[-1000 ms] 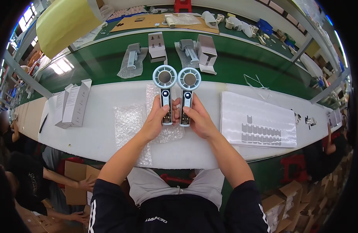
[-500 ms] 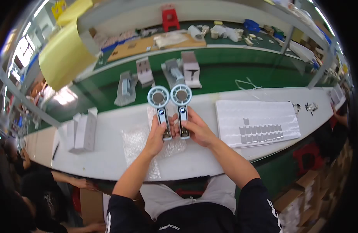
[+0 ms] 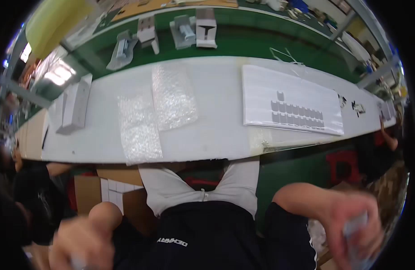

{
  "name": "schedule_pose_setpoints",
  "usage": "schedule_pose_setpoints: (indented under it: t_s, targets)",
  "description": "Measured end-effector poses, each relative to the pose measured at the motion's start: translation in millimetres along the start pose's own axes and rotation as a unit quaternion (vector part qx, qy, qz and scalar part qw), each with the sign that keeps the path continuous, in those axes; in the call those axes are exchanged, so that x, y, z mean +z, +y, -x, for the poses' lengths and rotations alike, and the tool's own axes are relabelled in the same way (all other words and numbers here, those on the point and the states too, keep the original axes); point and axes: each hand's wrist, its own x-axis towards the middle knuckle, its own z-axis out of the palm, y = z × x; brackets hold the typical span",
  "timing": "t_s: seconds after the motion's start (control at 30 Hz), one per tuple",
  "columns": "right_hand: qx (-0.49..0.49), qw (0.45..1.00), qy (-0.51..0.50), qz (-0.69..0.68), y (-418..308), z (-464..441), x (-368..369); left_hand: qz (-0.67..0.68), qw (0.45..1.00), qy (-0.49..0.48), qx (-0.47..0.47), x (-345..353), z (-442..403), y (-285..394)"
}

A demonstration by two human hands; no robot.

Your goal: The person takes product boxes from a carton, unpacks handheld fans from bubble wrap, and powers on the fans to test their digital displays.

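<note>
My right hand (image 3: 351,216), smeared by motion, is at the lower right beyond the table's front edge. Its fingers close round a pale blue handheld fan (image 3: 356,225), only partly visible. At the lower left, level with my waist, my left hand (image 3: 83,238) is also blurred. A pale bit of the other handheld fan (image 3: 78,263) shows under its curled fingers, the rest cut off by the frame edge. Two sheets of bubble wrap, one farther back (image 3: 173,96) and one nearer (image 3: 139,128), lie on the white tabletop (image 3: 216,117).
White sheets with grey cut-out shapes (image 3: 293,99) lie on the right. A white box (image 3: 76,105) stands at left. On the green surface behind are opened boxes (image 3: 206,27) and wrapped items (image 3: 123,48). Cartons (image 3: 88,191) stand below the table. Other people sit at both sides.
Both hands have moved from over the table down and apart to either side of my body, with the fans. The view has tilted downward, and the bubble wrap is now uncovered.
</note>
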Motion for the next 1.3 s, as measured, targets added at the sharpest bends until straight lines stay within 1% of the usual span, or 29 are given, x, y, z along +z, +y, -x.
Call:
schedule_pose_setpoints:
  t_s: [0.03,0.07,0.1,0.13,0.17,0.2,0.23,0.27,0.33,0.37,0.4,0.43,0.5,0.57,0.63,0.7,0.73,0.77,0.8,0.83,0.87,0.9,0.93,0.97,1.0,1.03,1.07,1.2,1.3]
  targets:
    - [-0.151,0.987,-0.02,0.053,-2.8,-13.5,2.5,-0.069,0.995,-0.061,-0.035,15.0,-24.2,5.9]
    - [-0.119,0.968,-0.006,0.221,-16.4,-18.4,-12.1,-0.14,0.98,-0.127,-0.061,29.9,-49.0,11.3]
    - [-0.084,0.919,0.009,0.385,-31.5,-23.7,-24.5,-0.179,0.949,-0.153,-0.208,20.7,-63.4,46.3]
    - [0.083,0.965,-0.016,0.249,-20.1,-23.9,-9.6,-0.215,0.897,-0.175,-0.344,17.8,-72.4,56.5]
    - [0.249,0.961,0.004,0.123,-8.7,-23.9,6.3,-0.241,0.923,-0.197,-0.225,20.9,-63.5,61.1]
    - [0.012,0.968,-0.096,0.231,-27.2,-29.3,-19.2,-0.263,0.934,-0.212,-0.112,31.4,-59.6,45.9]
    - [-0.243,0.908,-0.128,0.318,-45.2,-34.7,-43.8,-0.283,0.933,-0.223,-0.002,40.1,-55.7,28.5]
    - [-0.255,0.925,-0.086,0.269,-38.6,-35.5,-25.6,-0.302,0.917,-0.235,0.108,44.7,-50.8,21.8]
    - [-0.289,0.943,-0.004,0.166,-23.4,-37.7,12.6,-0.392,0.877,-0.193,0.199,49.3,-48.5,52.3]
    - [-0.231,0.915,0.004,0.331,-15.3,-27.2,9.2,-0.378,0.903,-0.148,0.138,51.2,-39.1,53.1]
    - [-0.119,0.953,-0.026,0.277,-14.4,-25.1,5.1,-0.359,0.924,-0.104,0.081,51.4,-35.2,39.9]
    - [0.007,0.989,-0.06,0.138,-12.3,-21.1,6.6,-0.336,0.94,-0.058,0.025,49.0,-32.3,26.9]
    - [0.063,0.992,-0.105,0.03,-10.7,-14.7,7.4,-0.399,0.902,-0.1,0.132,41.7,-30.0,30.2]
    - [0.092,0.99,-0.084,0.063,-5.1,-5.6,4.8,-0.346,0.885,-0.201,0.239,44.3,-30.6,42.1]
    - [0.138,0.983,-0.056,0.107,-9.2,1.8,22.7,-0.346,0.93,-0.083,0.09,47.0,-16.9,50.3]
    - [0.216,0.966,-0.078,-0.121,14.4,0.1,58.0,-0.327,0.945,0.002,-0.011,31.4,-16.8,45.0]
    - [0.039,0.989,-0.095,-0.106,15.2,-0.6,66.0,-0.301,0.947,-0.097,0.054,32.0,-32.0,19.3]
    - [-0.058,0.99,-0.075,-0.108,24.3,1.2,63.3,-0.412,0.895,-0.097,0.142,27.5,-11.9,49.2]
    - [-0.146,0.982,-0.052,-0.108,32.4,7.0,59.3,-0.301,0.948,-0.058,0.09,6.4,13.0,73.6]
    - [0.035,0.995,-0.06,-0.07,41.8,18.0,56.8,-0.178,0.983,-0.008,0.049,-14.3,36.3,96.7]
    - [0.209,0.975,-0.068,-0.03,57.1,33.5,53.4,-0.093,0.992,0.046,-0.076,-35.4,37.3,80.9]
    - [0.366,0.928,-0.077,0.008,76.4,50.9,49.8,0.004,0.975,0.122,-0.188,-56.4,37.4,63.8]
    - [0.507,0.856,-0.086,0.048,94.9,67.2,47.0,-0.186,0.94,0.168,-0.23,-52.1,22.1,7.7]
    - [0.525,0.848,-0.024,0.061,109.4,94.3,49.3,-0.366,0.869,0.21,-0.258,-51.5,14.1,-25.5]
    - [0.576,0.813,-0.029,0.083,120.7,112.0,42.2,-0.424,0.829,0.195,-0.309,-65.3,27.7,-35.7]
    - [0.656,0.747,-0.053,0.095,128.7,122.6,35.3,-0.393,0.815,0.236,-0.355,-72.3,38.0,-43.9]
    - [0.685,0.721,-0.065,0.084,136.2,138.5,32.4,-0.359,0.793,0.281,-0.403,-78.1,47.6,-51.6]
    - [0.763,0.642,-0.072,-0.012,163.2,182.6,24.3,-0.336,0.799,0.275,-0.417,-114.9,71.6,-66.5]
    - [0.736,0.656,-0.165,-0.023,180.1,196.0,22.5,-0.346,0.806,0.261,-0.403,-141.7,77.1,-68.5]
